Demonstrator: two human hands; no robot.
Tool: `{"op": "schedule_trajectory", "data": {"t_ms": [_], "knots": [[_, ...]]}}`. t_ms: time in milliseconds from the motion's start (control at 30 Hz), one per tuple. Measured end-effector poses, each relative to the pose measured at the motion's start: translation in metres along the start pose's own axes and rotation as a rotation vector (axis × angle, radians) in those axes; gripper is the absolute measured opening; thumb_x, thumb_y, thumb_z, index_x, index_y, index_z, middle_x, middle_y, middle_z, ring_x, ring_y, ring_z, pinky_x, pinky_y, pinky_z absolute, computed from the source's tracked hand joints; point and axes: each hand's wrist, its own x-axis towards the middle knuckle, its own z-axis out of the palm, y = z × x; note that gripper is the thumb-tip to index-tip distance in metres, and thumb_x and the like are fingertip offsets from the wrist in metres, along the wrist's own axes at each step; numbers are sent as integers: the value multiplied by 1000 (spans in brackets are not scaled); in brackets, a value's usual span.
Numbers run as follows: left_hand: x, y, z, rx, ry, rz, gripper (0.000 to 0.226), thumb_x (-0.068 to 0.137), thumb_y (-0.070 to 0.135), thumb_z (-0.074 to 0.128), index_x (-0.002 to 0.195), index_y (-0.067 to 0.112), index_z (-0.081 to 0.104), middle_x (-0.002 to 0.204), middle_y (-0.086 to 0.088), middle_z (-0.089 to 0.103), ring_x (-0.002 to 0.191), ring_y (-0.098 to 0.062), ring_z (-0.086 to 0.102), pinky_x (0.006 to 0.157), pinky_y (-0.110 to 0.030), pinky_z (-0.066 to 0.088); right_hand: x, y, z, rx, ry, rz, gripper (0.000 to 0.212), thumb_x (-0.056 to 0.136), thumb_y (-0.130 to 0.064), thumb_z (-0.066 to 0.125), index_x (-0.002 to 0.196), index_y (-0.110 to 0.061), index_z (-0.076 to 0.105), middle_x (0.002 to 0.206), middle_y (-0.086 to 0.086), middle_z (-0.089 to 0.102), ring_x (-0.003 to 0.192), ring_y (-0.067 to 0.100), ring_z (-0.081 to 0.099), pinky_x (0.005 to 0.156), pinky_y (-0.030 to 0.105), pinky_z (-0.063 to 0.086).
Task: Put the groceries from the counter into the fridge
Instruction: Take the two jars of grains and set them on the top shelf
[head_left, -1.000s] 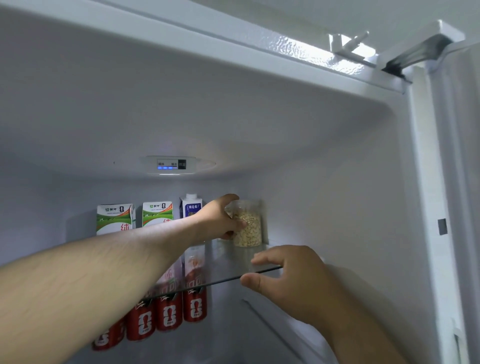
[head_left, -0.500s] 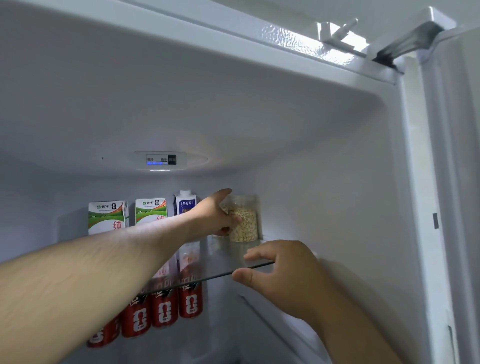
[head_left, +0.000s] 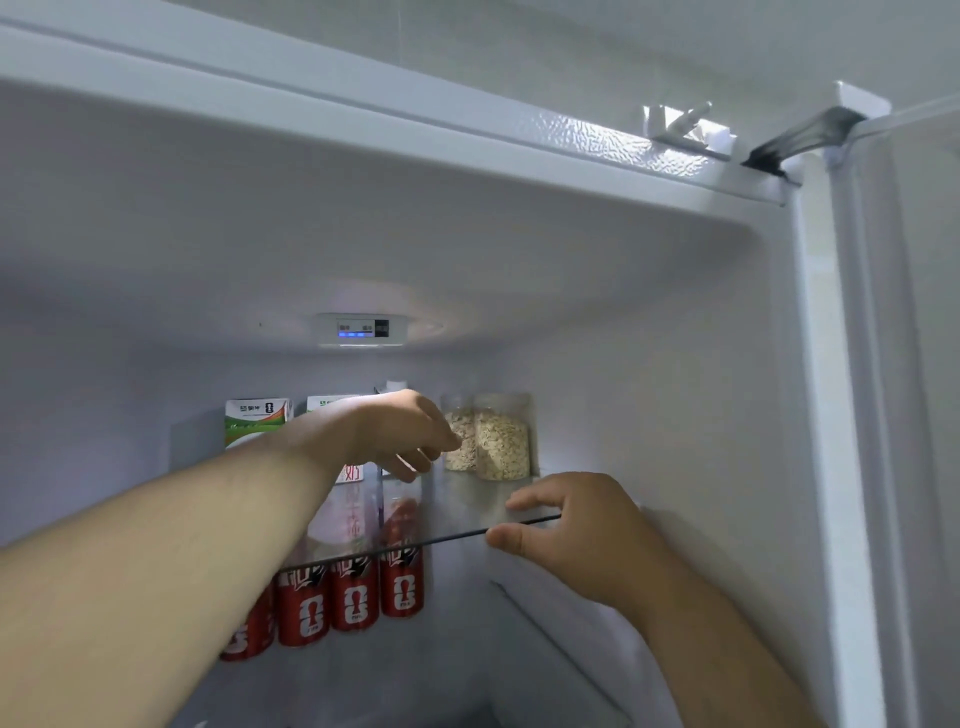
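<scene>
White fridge walls (head_left: 649, 415) surround the glass shelf (head_left: 467, 501), where the oat jar (head_left: 501, 441) stands at the far right. Left hand (head_left: 405, 434) is just beside it, fingers loosely bent, holding nothing. Right hand (head_left: 576, 535) pinches the shelf's near edge. I judge the jar stiff, smooth, maybe breakable; take it around the middle.

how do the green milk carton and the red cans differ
The milk carton is boxy, green and white; the red cans are round. The carton stands on the glass shelf; the cans stand a level below it. Both are upright inside the fridge.
</scene>
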Motion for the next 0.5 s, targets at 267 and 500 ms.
{"op": "schedule_trajectory", "data": {"t_ms": [267,500], "knots": [[-51,0,13,288,173,61,16,88,29,66,98,17,71,93,-3,67,81,-19,63,70,-32,55,-2,-5,-2,2,-25,4,47,74,-52,79,110,-22,74,113,-10,70,102,2,61,87,18,46],[-131,-17,25,511,299,-8,22,89,49,59,96,31,70,96,12,68,89,-7,63,82,-31,52,-8,-8,-6,-10,-63,-16,46,80,-50,75,114,-19,72,117,-6,70,103,6,60,87,19,43]]}}
